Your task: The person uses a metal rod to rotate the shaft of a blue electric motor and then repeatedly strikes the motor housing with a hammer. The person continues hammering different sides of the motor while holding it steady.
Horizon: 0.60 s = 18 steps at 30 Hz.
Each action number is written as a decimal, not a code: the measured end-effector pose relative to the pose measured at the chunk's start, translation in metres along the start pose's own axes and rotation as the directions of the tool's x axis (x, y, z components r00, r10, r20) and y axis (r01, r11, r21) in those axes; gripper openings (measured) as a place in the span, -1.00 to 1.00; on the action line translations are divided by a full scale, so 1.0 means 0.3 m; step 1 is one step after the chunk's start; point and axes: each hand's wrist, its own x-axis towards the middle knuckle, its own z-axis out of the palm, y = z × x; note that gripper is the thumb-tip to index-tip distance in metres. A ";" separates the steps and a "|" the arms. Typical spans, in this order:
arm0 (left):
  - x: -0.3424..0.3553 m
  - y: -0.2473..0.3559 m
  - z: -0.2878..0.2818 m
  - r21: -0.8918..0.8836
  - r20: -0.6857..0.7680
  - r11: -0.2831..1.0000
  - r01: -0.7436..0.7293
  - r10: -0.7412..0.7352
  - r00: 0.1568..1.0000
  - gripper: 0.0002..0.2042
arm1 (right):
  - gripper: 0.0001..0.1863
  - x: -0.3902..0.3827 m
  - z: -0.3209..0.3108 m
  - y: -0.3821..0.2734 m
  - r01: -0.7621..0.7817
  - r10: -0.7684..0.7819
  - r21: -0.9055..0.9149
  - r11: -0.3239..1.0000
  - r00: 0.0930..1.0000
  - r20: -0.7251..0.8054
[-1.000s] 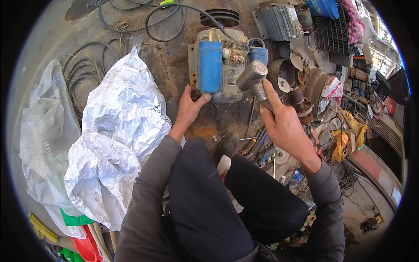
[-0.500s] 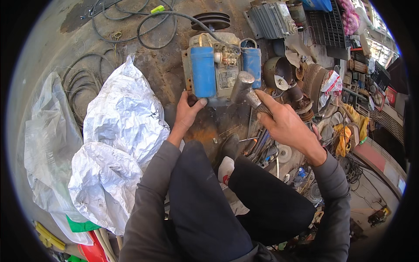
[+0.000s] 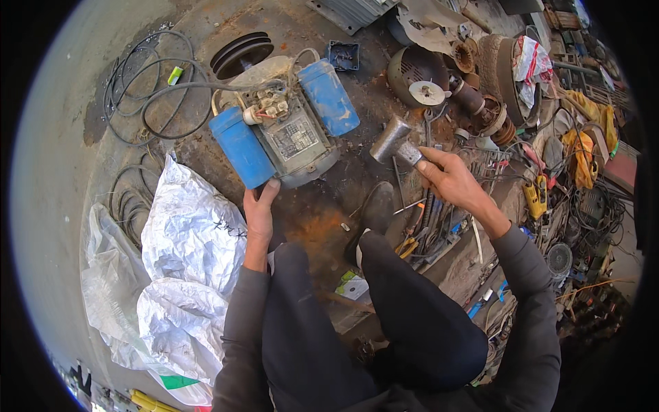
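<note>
A grimy electric motor [image 3: 302, 147] lies on the stained ground ahead of me, its pulley [image 3: 240, 56] pointing to the far left. Two blue cylindrical capacitor housings are fixed to it, a left one [image 3: 240, 151] and a right one [image 3: 329, 97], with exposed wiring between them. My left hand [image 3: 259, 216] grips the motor's near left edge beside the left housing; the thumb is on top and the other fingers are partly hidden. My right hand [image 3: 451, 182] is closed around a hammer's handle, near the steel head [image 3: 391, 139]. That head hangs right of the motor, apart from it.
White woven sacks [image 3: 192, 226] lie at left, below a coiled black cable [image 3: 151, 89]. A small square box [image 3: 343, 55] sits behind the motor. Right of it are a round metal housing [image 3: 412, 72], rusty parts and scattered hand tools [image 3: 429, 226]. My shoe [image 3: 377, 206] is close by.
My view has turned, so the motor appears farther left and tilted. The hammer head, earlier close to the motor's near right corner, is now clear of it. My left hand stays at the motor's edge.
</note>
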 end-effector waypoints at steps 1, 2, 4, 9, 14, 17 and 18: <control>-0.011 -0.001 0.003 -0.047 -0.006 0.998 0.041 -0.041 0.999 -0.44 | -0.52 0.030 0.003 0.010 0.075 -0.078 0.068 0.995 0.996 0.046; -0.014 0.000 0.006 -0.108 -0.016 0.993 0.047 -0.049 0.999 -0.44 | -0.51 0.064 -0.008 0.013 0.134 -0.135 0.028 0.991 0.988 0.069; -0.019 0.006 0.011 -0.212 -0.016 0.976 0.057 -0.062 0.998 -0.44 | -0.49 0.122 -0.003 0.014 0.246 -0.247 0.037 0.969 0.968 0.041; -0.023 0.029 0.011 -0.156 0.066 0.985 0.074 -0.065 0.996 -0.41 | -0.47 0.220 -0.012 0.034 0.338 -0.342 0.060 0.939 0.938 0.063; -0.027 0.031 0.029 -0.168 0.120 0.986 0.021 -0.001 0.993 -0.36 | -0.48 0.247 -0.061 0.009 0.365 -0.370 0.102 0.925 0.929 0.033; -0.026 0.032 0.037 -0.143 0.121 0.990 0.012 0.005 0.993 -0.37 | -0.50 0.235 -0.041 -0.018 0.364 -0.367 0.132 0.922 0.930 -0.001; -0.024 0.034 0.037 -0.119 0.115 0.993 0.007 0.007 0.993 -0.38 | -0.50 0.238 -0.035 -0.024 0.383 -0.389 0.102 0.918 0.920 0.044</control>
